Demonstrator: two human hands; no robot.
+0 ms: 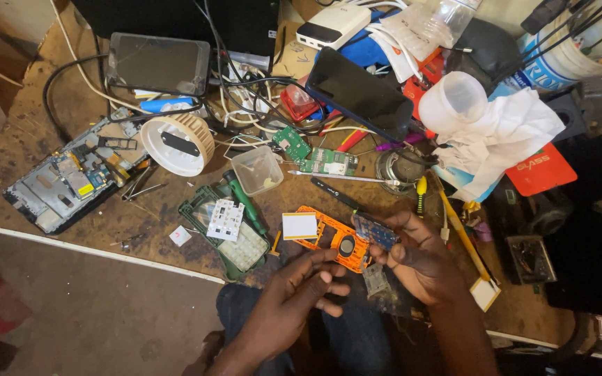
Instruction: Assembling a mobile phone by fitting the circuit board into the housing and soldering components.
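Phone repair in hand, judging by the parts; board handling step.

Right hand: grip clamped on small blue circuit board, pinched between thumb and fingertips, held just above the counter at its near edge. Board touching or just over the right end of the orange phone frame; cannot tell which.

Left hand: grip apart, fingers loosely curled, holding nothing, hovering just below the orange phone frame. Not clearly touching it.

Orange phone frame flat on the counter, white display panel at its left end, round speaker hole in the middle.

Nearby: green phone housing with keypad to the left, green screwdriver lying across it, clear plastic tub behind, green circuit boards and tweezers further back, yellow-handled tool at right.

Probably seating or lifting the board at the frame; direction not readable from one view.

Next move likely calls for: steadying the frame with the free hand, lining up board edges with the frame's recess, light fingertip pressure only, no flexing of the board.
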